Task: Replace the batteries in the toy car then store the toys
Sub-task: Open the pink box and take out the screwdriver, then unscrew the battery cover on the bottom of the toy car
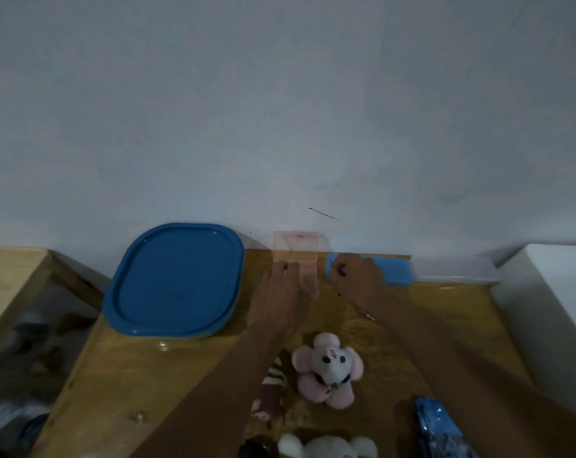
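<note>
A blue toy car point(441, 428) lies at the table's near right edge, partly cut off. Close to it are a pink-and-white plush point(329, 368), a striped brown plush point(273, 391) and a white plush point(326, 447). A small clear pink box point(296, 256) stands open against the wall. My left hand point(280, 295) holds its base. My right hand point(356, 276) is just right of the box, over a flat blue case point(397, 271). Its fingers are curled and pinch something small and thin that I cannot make out.
A large container with a blue lid point(177, 279) sits at the back left of the wooden table point(131, 375). A clear tray point(455, 271) lies beside the blue case. A white block point(560, 309) borders the right side. A small shiny item point(137, 416) lies near the left edge.
</note>
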Action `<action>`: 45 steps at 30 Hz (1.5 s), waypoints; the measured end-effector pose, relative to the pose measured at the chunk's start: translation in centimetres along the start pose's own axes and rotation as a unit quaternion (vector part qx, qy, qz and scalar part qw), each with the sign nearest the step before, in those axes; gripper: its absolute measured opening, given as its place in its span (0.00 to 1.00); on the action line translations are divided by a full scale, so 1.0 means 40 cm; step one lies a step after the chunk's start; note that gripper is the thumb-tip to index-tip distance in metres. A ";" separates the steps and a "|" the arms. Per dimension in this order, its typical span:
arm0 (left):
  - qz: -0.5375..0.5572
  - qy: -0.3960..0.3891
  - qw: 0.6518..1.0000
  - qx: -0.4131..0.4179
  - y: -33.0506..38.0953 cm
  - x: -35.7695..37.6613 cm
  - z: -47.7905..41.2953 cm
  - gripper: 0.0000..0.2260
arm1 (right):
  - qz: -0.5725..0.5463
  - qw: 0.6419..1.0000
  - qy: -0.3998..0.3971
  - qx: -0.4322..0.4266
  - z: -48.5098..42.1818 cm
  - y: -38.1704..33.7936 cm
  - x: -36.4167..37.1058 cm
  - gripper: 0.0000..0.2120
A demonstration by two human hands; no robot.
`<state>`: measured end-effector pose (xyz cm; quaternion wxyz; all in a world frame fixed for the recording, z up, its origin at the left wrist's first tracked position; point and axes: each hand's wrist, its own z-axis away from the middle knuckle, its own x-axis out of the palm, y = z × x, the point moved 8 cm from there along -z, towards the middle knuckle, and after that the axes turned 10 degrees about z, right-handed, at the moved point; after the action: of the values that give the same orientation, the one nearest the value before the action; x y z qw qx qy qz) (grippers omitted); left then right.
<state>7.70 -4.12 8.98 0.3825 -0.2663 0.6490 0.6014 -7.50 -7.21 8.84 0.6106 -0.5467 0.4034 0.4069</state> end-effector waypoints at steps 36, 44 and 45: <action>-0.113 -0.136 0.984 -0.005 0.502 0.424 0.561 0.25 | 0.002 0.993 0.011 0.114 0.794 0.575 -0.136 0.11; -0.176 -0.097 0.971 -0.126 0.516 0.497 0.513 0.28 | -0.009 0.994 -0.038 0.103 0.798 0.701 -0.113 0.07; -0.186 -0.097 0.968 -0.135 0.508 0.505 0.508 0.28 | -0.009 0.994 -0.042 0.099 0.798 0.711 -0.109 0.07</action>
<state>-16.51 20.91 4.52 0.5093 -0.3716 0.4607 0.6247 -34.13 26.36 5.72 0.6818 -0.4695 0.4106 0.3823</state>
